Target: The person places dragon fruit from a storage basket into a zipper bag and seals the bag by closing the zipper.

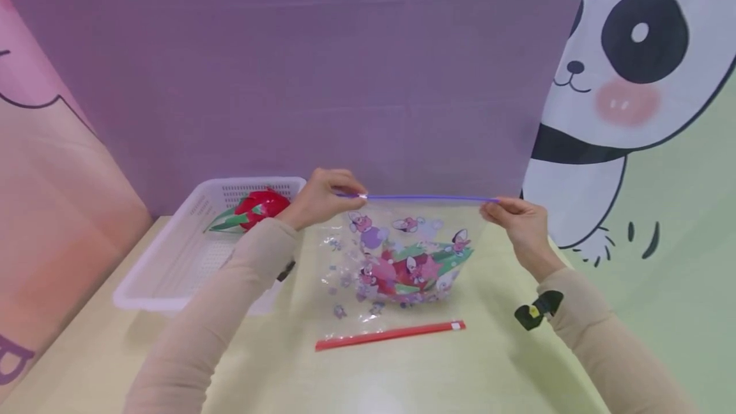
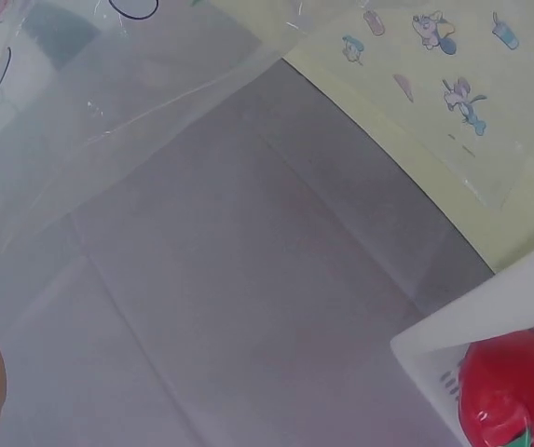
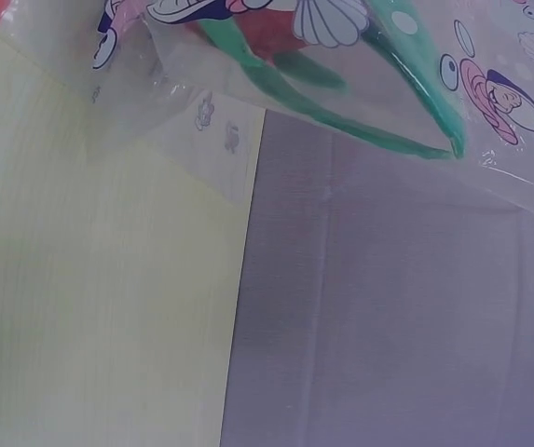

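A clear zip bag (image 1: 420, 222) with cartoon prints hangs between my hands, its purple zip strip (image 1: 425, 197) stretched nearly level. My left hand (image 1: 322, 197) pinches the strip's left end, by a small white slider. At the right end, my right hand (image 1: 520, 225) pinches the top corner between thumb and fingers. Inside the bag lies a red artificial flower (image 1: 388, 273) with green leaves (image 3: 341, 112). Only edges of my hands show in the wrist views.
A white basket (image 1: 155, 302) on the left holds another red flower (image 1: 261, 206). Below the hanging bag, a second printed bag (image 2: 434, 84) with a red zip strip (image 1: 391, 335) lies on the pale table (image 1: 276, 369). A purple cloth (image 1: 345, 82) hangs behind.
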Motion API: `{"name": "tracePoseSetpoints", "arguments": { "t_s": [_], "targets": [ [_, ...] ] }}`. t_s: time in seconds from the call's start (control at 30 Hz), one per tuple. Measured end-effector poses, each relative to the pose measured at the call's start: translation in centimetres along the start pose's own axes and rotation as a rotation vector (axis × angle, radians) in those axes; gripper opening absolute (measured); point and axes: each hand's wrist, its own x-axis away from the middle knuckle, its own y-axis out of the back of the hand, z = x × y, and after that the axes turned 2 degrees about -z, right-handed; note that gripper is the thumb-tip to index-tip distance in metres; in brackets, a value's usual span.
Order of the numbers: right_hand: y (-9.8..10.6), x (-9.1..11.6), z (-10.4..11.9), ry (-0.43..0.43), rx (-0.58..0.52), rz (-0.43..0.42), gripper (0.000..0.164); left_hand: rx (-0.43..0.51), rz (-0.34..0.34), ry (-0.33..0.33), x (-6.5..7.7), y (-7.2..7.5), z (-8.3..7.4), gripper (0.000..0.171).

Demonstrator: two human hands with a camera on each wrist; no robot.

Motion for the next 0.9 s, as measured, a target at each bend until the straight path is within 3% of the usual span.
{"name": "tracePoseSetpoints", "arguments": {
  "t_s": [0.67, 0.9],
  "targets": [
    [0.0, 0.0, 0.2, -0.008, -0.014, 0.004, 0.008, -0.027, -0.017, 0.04, 1.0, 1.2, 0.1, 0.016],
    [0.4, 0.1, 0.1, -0.014, -0.009, -0.004, 0.01, -0.016, -0.026, 0.056, 0.6, 1.3, 2.7, 0.017]
  ]
}}
